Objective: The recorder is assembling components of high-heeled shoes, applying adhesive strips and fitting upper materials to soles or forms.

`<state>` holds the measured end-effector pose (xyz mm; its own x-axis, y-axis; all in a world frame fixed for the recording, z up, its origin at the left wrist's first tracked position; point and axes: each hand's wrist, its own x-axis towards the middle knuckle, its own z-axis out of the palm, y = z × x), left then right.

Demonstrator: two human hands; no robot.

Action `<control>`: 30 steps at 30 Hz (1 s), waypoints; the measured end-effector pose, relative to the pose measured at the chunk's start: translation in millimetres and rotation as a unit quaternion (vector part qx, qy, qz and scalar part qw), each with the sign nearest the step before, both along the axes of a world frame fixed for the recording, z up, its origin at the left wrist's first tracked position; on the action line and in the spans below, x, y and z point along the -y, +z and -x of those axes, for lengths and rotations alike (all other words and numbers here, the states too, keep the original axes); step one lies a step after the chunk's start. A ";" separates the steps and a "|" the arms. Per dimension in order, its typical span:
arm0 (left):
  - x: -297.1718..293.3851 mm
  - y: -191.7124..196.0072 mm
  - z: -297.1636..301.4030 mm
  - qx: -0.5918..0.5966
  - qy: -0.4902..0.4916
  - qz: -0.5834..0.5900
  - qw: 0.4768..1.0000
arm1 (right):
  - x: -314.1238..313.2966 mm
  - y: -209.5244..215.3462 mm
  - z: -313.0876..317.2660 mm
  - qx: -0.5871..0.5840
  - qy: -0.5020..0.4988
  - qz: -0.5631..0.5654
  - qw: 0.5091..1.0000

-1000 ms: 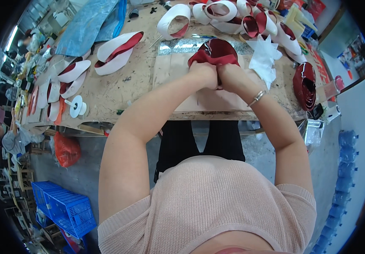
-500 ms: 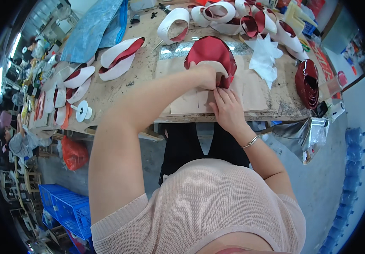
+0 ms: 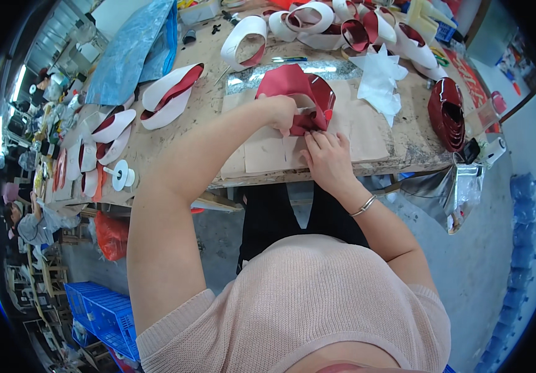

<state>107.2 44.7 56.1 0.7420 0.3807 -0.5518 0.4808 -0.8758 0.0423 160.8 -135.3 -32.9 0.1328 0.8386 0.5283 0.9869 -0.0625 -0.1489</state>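
Head: fingers (image 3: 321, 139) on red piece (image 3: 283, 81), blue crate (image 3: 103, 314)

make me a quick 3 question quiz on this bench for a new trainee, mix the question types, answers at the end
1. True or false: the bracelet is worn on the left.

2. Which thing lies to the right of the red piece?
A) spool
B) jagged white sheet
C) blue sheet

3. Short answer: which hand has its fingers stretched out, palm down, at the near edge of the red piece?

Key
1. False; the bracelet is worn on the right.
2. B
3. The right hand
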 end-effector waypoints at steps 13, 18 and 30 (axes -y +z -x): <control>8.0 -7.1 20.0 0.136 -0.274 -0.214 0.928 | -13.3 4.4 12.6 0.016 0.011 -0.011 1.000; -1.0 -3.9 33.6 0.110 -0.092 -0.090 0.986 | -12.8 8.2 11.4 -0.011 0.022 0.021 0.999; 12.1 -14.8 27.3 0.060 -0.004 -0.081 0.995 | -17.1 12.2 18.1 -0.027 0.035 0.030 0.999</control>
<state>79.8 32.7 41.3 0.8023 0.4513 -0.3906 0.4736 -0.8797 -0.0436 142.7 -118.3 -20.6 0.0993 0.8771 0.4699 0.9797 -0.0035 -0.2005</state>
